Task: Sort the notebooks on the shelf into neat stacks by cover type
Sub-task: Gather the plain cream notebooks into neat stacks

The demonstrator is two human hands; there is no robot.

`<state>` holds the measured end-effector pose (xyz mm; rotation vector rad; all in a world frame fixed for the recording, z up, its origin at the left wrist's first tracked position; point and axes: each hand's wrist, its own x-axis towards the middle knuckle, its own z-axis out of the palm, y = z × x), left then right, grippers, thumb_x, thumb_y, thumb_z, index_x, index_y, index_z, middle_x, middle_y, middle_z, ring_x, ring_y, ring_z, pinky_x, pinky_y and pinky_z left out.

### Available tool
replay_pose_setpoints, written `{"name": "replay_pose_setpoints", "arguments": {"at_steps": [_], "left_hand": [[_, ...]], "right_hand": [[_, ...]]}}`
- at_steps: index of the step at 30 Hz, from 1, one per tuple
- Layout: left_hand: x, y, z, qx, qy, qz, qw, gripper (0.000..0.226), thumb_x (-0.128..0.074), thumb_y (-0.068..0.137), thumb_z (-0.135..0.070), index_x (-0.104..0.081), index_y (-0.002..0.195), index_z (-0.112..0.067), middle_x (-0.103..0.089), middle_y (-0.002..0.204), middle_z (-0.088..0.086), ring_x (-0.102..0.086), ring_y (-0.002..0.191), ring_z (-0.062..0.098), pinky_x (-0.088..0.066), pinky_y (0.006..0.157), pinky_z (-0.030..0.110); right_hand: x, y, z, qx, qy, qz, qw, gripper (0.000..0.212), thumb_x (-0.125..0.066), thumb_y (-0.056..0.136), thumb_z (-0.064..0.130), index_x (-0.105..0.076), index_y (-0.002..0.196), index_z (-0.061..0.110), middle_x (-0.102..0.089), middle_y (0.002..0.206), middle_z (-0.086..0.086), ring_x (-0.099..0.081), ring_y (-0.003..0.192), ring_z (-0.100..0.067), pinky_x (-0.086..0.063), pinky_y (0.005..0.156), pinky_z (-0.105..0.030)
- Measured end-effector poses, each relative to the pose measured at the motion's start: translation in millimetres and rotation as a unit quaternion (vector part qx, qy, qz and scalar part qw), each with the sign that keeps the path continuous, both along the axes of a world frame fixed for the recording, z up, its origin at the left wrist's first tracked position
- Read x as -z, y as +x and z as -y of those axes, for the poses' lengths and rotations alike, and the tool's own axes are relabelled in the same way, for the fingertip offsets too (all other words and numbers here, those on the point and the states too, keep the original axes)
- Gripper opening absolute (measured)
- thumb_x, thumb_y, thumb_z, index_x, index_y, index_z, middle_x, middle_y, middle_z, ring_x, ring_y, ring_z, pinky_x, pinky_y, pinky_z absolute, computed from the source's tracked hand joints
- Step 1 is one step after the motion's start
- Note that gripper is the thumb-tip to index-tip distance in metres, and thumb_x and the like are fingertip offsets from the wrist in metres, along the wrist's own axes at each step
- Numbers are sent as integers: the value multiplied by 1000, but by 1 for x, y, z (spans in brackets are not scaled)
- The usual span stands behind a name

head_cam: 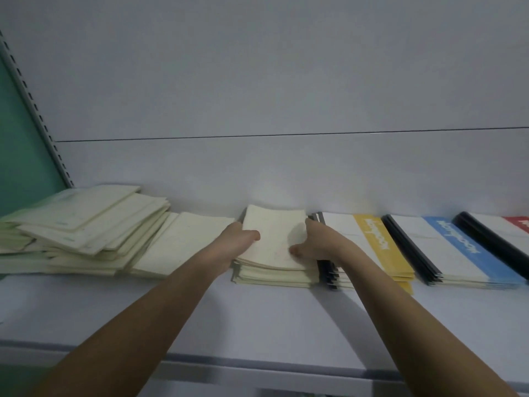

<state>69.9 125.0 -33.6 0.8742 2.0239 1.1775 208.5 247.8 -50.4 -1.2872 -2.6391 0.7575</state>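
**Both hands on the cream stack at mid-shelf**

A pale grey shelf (257, 319) runs across the view, backed by a plain grey wall panel (286, 81), with a perforated upright (37, 110) and a green surface at far left.

On the left of the shelf lies a loose heap of cream notebooks (86, 224), fanned and askew, their corners overhanging one another. To the right sit three tidier piles with black spines: a yellow-banded stack (378, 245), a blue-banded stack (463, 250) beside it, and a red-banded stack (515, 224) cut off by the frame edge.

Between the heap and the yellow-banded stack stands a squared cream stack (274, 262), just beside the yellow one. Its top notebook (274, 236) sits slightly raised at the near edge.

The left hand (240, 239) grips that notebook's left side, thumb lying on the cover; the right hand (312, 242) holds the right side, thumb likewise on top. The fingers are hidden behind the edges, so how far they wrap is unclear.
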Motion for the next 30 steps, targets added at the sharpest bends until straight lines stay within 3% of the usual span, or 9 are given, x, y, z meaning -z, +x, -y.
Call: {"name": "replay_pose_setpoints", "arguments": {"at_steps": [2,5,8,12,16,20,22,26,30], "left_hand": [[0,-1,1,9,9,-3,1000,28,-53,93,-13,-52,121,-9,-62,106,2,-60,91,18,-46,68,26],[-1,-2,5,21,36,-20,999,27,-52,94,-11,-45,118,-22,-58,108,-3,-57,92,14,-46,77,26],[-1,-13,15,39,81,-63,994,29,-51,95,-7,-51,119,-23,-60,104,-10,-57,90,3,-44,75,15],[-3,-43,32,4,118,-130,984,38,-55,93,-15,-56,131,-20,-56,128,-2,-52,118,12,-39,94,24],[-4,-79,54,-9,132,-182,974,27,-57,89,-13,-63,109,-31,-63,118,-2,-57,114,14,-44,100,30],[-2,-109,97,-17,110,-233,966,23,-54,90,-16,-64,107,-29,-64,107,-7,-57,102,15,-44,84,26],[-1,-122,126,-25,92,-258,962,23,-53,91,-18,-65,108,-28,-63,98,-10,-59,95,15,-45,80,27],[8,-142,175,-25,93,-282,955,20,-53,91,-18,-66,104,-25,-59,88,-11,-57,79,9,-47,71,27],[24,-151,203,6,80,-293,953,17,-53,92,-25,-64,106,-28,-60,99,-10,-57,88,9,-51,78,31]], "right_hand": [[-1,1,1,-8,11,2,1000,71,-61,92,31,-27,143,-4,-36,152,-15,-20,146,-26,-28,110,-30],[-1,1,7,-10,39,-10,999,66,-58,94,33,-30,142,-1,-30,154,-16,-19,146,-26,-30,108,-32],[-7,-1,16,20,84,-76,993,51,-54,95,35,-42,140,13,-42,146,-9,-41,133,-26,-38,102,-38],[-28,-14,43,6,90,-223,971,25,-51,94,29,-65,114,22,-65,113,7,-60,105,-15,-47,88,-33],[-34,-46,89,-54,72,-250,964,21,-51,94,26,-69,105,24,-67,102,14,-62,92,-6,-46,77,-25],[-23,-90,128,-83,65,-226,968,20,-51,94,29,-69,104,25,-68,102,16,-62,91,-5,-51,86,-31],[-17,-114,146,-95,77,-200,972,23,-51,95,33,-66,111,24,-66,111,13,-60,100,-9,-49,91,-34],[0,-160,171,-119,167,-77,976,52,-49,93,54,-49,136,26,-48,141,4,-40,129,-20,-38,102,-39],[22,-183,182,-119,180,-3,976,75,-36,88,72,-33,146,26,-36,151,4,-32,138,-22,-30,109,-46]]}}
